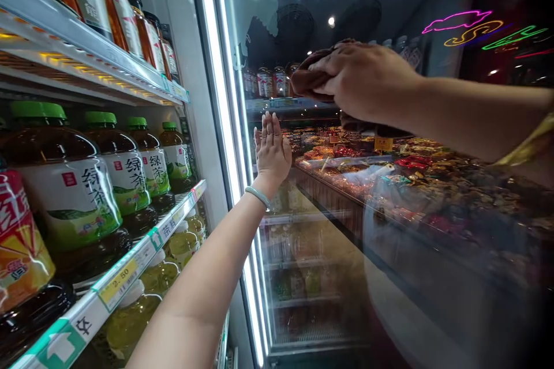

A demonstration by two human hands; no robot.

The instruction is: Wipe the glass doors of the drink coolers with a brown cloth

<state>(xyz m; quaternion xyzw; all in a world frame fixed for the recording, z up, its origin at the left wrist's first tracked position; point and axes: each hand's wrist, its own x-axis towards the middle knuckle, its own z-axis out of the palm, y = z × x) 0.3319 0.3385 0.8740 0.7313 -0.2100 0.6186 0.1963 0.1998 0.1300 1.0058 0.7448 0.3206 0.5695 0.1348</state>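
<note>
Right hand (370, 81) gripping soft brown cloth (312, 74) at smooth glass (320, 305); left hand (272, 153) flat, fingers (269, 130) extended. Rounded bottles (69, 190) hold dark liquid.

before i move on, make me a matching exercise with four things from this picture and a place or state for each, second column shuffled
Column one
1. dark brown bunched cloth
2. smooth pale green bangle
3. green-capped tea bottles with white-and-green labels
4. yellow rectangular price label

Column two
A. around the wrist of the left hand
B. on the white shelf's front edge
C. held in the right hand
D. upright in a row

Pairs: 1-C, 2-A, 3-D, 4-B
</note>
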